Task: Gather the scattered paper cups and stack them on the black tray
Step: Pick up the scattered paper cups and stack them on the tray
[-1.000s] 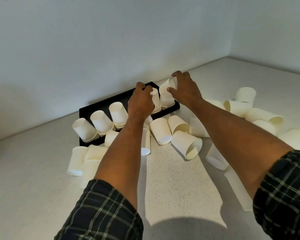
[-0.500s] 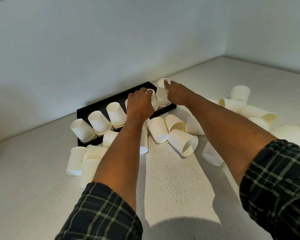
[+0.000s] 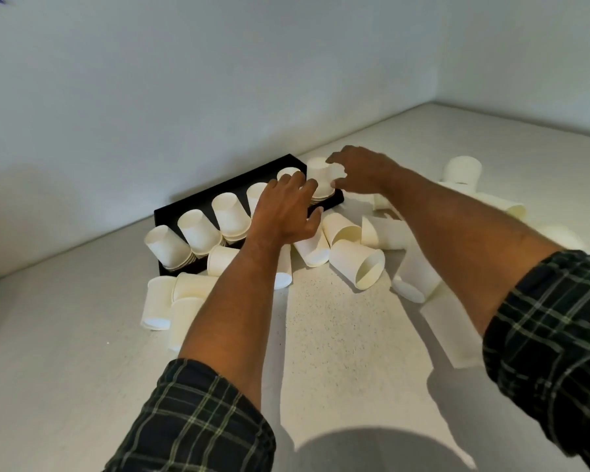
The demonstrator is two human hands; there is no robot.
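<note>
Near the bottom-centre, loose cups (image 3: 356, 264) lay on the counter (image 3: 338, 335) unstacked, while farther up the left hand (image 3: 285, 212) and right hand (image 3: 361, 172) had opened, empty, releasing the rightmost stack (image 3: 321, 178) on the black tray (image 3: 218, 195) at mid-frame.

A single head-worn wide-angle camera looks forward and down, close over a speckled white countertop (image 3: 338, 335) toward the wall corner.
</note>
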